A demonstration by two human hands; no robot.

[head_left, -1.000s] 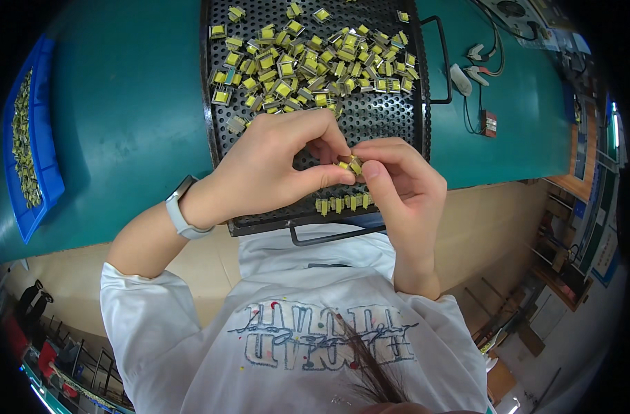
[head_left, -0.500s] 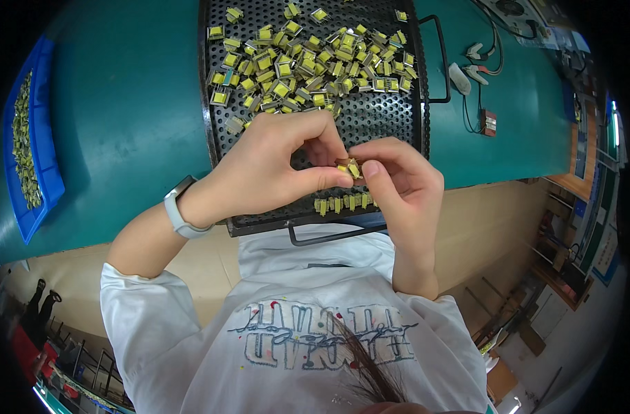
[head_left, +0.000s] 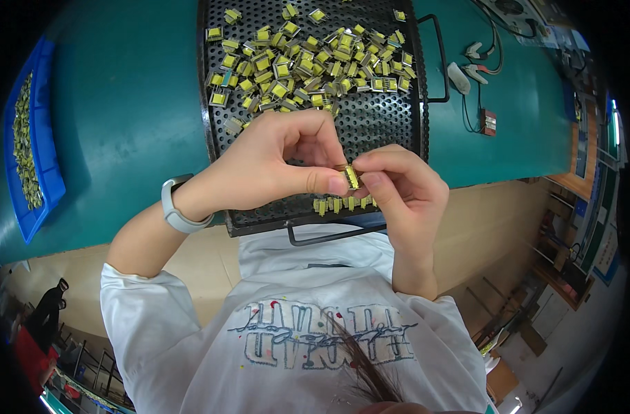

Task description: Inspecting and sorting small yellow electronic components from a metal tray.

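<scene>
Between my two hands is a small yellow-wrapped transformer (head_left: 352, 177) with a metal core, held over the near part of a black perforated tray (head_left: 259, 141). The thumb and fingers of my left hand (head_left: 280, 155) pinch its left side. My right hand (head_left: 401, 183) pinches the right side with thumb and forefinger. Just below, a short row of yellow transformers (head_left: 337, 205) stands along the tray's near edge, partly hidden by my right hand. Beyond my hands, many loose yellow transformers (head_left: 304, 65) lie heaped in the tray.
The tray rests on a green table (head_left: 135, 103), its near handle (head_left: 335, 238) jutting over the front edge. At the far left stands a blue bin (head_left: 49, 165) of small yellowish parts. Clip leads (head_left: 477, 72) and a small brown block (head_left: 489, 123) lie to the right.
The transformer has been turned in my fingers, so its yellow side now shows more upright. My right hand has shifted slightly to the right and down.
</scene>
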